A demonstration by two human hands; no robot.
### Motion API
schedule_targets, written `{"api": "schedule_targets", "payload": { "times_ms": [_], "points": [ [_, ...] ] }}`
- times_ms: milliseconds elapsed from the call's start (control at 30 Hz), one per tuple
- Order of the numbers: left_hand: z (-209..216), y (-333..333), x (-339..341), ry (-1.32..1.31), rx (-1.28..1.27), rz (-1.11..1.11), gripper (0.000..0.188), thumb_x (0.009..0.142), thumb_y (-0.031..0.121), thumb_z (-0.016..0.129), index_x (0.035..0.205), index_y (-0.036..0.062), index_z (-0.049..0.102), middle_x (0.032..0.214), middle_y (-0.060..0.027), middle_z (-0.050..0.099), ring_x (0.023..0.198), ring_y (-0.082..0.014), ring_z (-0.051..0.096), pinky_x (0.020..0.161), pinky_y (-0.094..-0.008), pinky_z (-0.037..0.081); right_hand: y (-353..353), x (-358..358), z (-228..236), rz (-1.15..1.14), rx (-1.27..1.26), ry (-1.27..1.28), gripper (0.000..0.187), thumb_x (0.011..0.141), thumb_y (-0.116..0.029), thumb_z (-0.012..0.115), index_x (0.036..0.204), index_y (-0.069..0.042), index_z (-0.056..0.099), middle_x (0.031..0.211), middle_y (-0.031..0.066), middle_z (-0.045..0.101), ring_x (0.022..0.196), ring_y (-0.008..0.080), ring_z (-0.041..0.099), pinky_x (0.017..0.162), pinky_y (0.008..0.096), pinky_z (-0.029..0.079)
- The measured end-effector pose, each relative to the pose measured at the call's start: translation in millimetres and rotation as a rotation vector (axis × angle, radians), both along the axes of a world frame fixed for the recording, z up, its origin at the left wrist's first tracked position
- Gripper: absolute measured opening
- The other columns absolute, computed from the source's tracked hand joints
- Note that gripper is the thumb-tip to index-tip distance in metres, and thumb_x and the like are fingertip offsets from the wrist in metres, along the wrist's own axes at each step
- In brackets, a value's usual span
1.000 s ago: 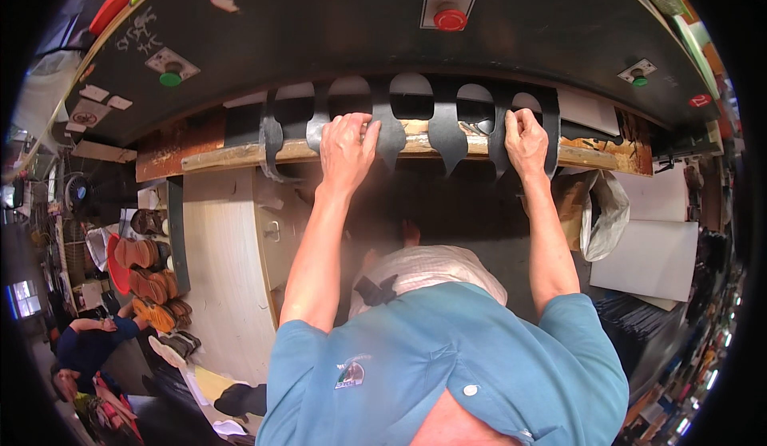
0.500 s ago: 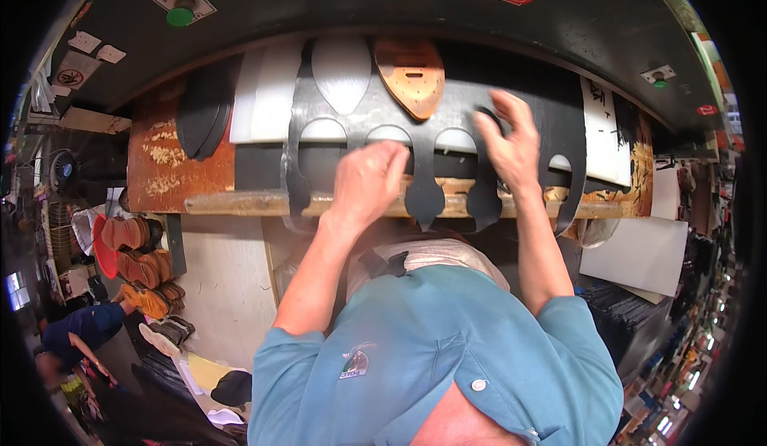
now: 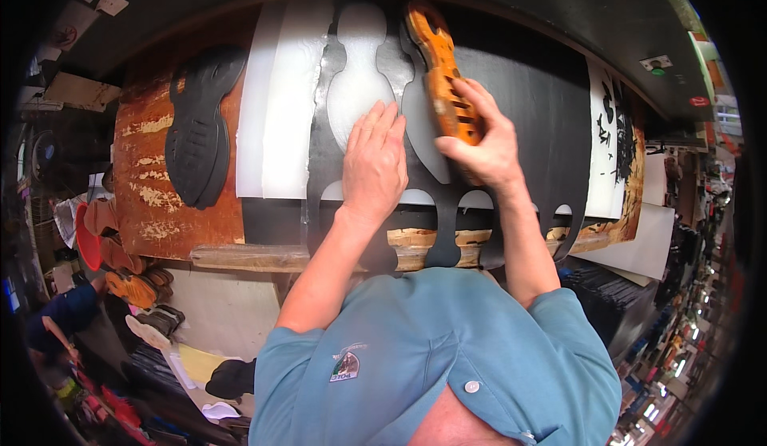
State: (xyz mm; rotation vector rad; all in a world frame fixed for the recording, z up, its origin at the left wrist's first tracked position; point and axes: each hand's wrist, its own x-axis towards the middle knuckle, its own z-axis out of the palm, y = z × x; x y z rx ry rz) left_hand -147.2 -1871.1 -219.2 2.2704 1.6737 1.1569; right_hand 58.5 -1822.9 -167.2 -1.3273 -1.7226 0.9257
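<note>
Black sheet point(image 3: 527, 103) is pressed flat by open left hand point(image 3: 373, 162); orange sole-shaped cutter point(image 3: 442, 71), upon the sheet, is gripped by right hand point(image 3: 483, 146).

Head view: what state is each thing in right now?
Black sheet: flat on the bench, sole-shaped holes cut out.
Orange die: on the sheet, gripped.
Right hand: closed on the die.
Left hand: open, flat on the sheet.
Black soles: stacked, untouched.
</note>
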Motion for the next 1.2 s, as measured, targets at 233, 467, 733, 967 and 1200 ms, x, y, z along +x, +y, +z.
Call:
{"api": "schedule_targets", "payload": {
  "times_ms": [233, 467, 733, 967, 1200],
  "points": [
    [38, -30, 38, -0.444, -0.225, -0.279, 0.077, 0.090, 0.042, 0.085, 0.142, -0.0081, 0.060, 0.142, -0.0302, 0.062, 0.139, -0.0455, 0.056, 0.116, -0.0514, 0.046, -34, 24, 14, 0.032, -0.230, 0.508, 0.093, 0.074, -0.019, 0.086, 0.155, 0.010, 0.049, 0.142, 0.0209, 0.062, 0.130, 0.0260, 0.061, 0.113, 0.0357, 0.046],
    [29, -32, 33, -0.920, -0.630, -0.202, 0.029, 0.106, 0.014, 0.068, 0.126, -0.0060, 0.072, 0.077, -0.0019, 0.066, 0.071, -0.0071, 0.055, 0.062, -0.0281, 0.049, -37, 28, 13, 0.012, -0.249, 0.661, 0.088, 0.078, -0.022, 0.079, 0.155, 0.009, 0.050, 0.139, 0.0185, 0.065, 0.126, 0.0232, 0.063, 0.111, 0.0318, 0.046],
    [11, -47, -146, -0.704, -0.198, 0.405, 0.019, 0.109, 0.015, 0.065, 0.107, -0.0039, 0.071, 0.093, 0.0020, 0.066, 0.085, -0.0071, 0.056, 0.074, -0.0259, 0.048, -39, 41, 7, 0.006, -0.250, 0.749, 0.089, 0.076, -0.031, 0.078, 0.153, 0.006, 0.054, 0.139, 0.0176, 0.065, 0.126, 0.0218, 0.062, 0.110, 0.0312, 0.045],
    [-12, -66, -253, -0.314, -0.079, 0.867, 0.049, 0.103, 0.019, 0.069, 0.144, -0.0053, 0.061, 0.136, -0.0219, 0.070, 0.121, -0.0348, 0.069, 0.106, -0.0455, 0.054, -44, 73, 14, -0.101, -0.053, 0.240, 0.090, 0.070, -0.029, 0.087, 0.149, 0.003, 0.060, 0.150, 0.0231, 0.055, 0.132, 0.0319, 0.060, 0.113, 0.0399, 0.049],
    [-10, -47, -201, -0.070, 0.135, 0.741, 0.035, 0.101, 0.015, 0.070, 0.132, -0.0017, 0.071, 0.140, -0.0185, 0.066, 0.132, -0.0353, 0.061, 0.114, -0.0452, 0.047, -33, 74, -14, -0.162, 0.326, -0.567, 0.079, 0.063, -0.033, 0.080, 0.136, -0.004, 0.070, 0.155, 0.0306, 0.044, 0.134, 0.0451, 0.050, 0.109, 0.0517, 0.052]
  ]
}}
